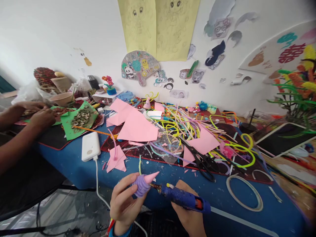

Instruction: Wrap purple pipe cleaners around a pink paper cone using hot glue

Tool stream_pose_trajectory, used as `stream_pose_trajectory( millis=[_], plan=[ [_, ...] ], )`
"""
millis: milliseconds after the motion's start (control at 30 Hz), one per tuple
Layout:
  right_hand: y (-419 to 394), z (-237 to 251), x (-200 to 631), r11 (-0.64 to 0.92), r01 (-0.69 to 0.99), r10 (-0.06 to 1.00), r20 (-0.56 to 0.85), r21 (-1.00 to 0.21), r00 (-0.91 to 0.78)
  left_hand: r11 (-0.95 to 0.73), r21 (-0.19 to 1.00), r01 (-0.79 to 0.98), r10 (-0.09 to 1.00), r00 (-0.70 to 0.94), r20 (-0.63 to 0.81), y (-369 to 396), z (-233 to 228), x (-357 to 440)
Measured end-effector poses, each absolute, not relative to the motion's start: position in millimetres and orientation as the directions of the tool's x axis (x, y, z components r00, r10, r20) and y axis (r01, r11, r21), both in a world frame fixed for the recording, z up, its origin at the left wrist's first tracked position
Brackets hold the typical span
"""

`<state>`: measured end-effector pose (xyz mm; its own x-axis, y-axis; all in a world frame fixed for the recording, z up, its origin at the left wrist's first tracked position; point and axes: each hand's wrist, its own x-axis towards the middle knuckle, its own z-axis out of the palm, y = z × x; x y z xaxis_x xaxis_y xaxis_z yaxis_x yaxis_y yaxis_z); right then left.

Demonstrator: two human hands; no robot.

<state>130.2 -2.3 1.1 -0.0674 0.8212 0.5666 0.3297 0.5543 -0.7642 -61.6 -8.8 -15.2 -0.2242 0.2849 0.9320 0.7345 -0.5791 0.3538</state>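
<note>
My left hand (127, 199) pinches a pink paper cone (151, 177) whose lower part is wrapped in coils of purple pipe cleaner (142, 186). The cone tilts with its tip toward the upper right. A green twisted stem (140, 164) shows just behind it. My right hand (186, 209) is wrapped round a blue hot glue gun (182, 197), with a long glue stick (243, 221) out of its back end. The nozzle reaches the right side of the purple coils; whether it touches them I cannot tell. The trigger is hidden.
Pink paper (138, 126), black scissors (201, 161), many pipe cleaners and a tape ring (244, 193) lie on the blue table. A white power bank (91, 146) with a cable stands left. A co-worker's hands (40, 115) work at far left. A tablet (287, 140) leans right.
</note>
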Motion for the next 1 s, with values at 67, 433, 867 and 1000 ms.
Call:
stream_pose_trajectory(
  millis=[67,433,867,1000],
  plan=[
    [-2.1,0.6,130.4,0.540,0.321,0.833,0.548,-0.778,-0.072,-0.580,0.374,0.723,0.301,-0.237,0.924,-8.6,-12.0,-60.0],
    [-2.8,-5.7,133.0,0.515,0.274,0.854,0.514,-0.812,-0.084,-0.640,0.487,0.594,0.405,-0.277,0.871,-10.9,-12.9,-59.7],
    [-2.5,-5.6,132.3,0.550,0.307,0.829,0.552,-0.777,-0.087,-0.729,0.567,0.383,0.472,-0.319,0.822,-8.1,-12.4,-56.6],
    [-2.4,-6.4,132.2,0.551,0.297,0.829,0.552,-0.780,-0.086,-0.744,0.586,0.320,0.492,-0.331,0.806,-6.3,-12.9,-56.8]
  ],
)
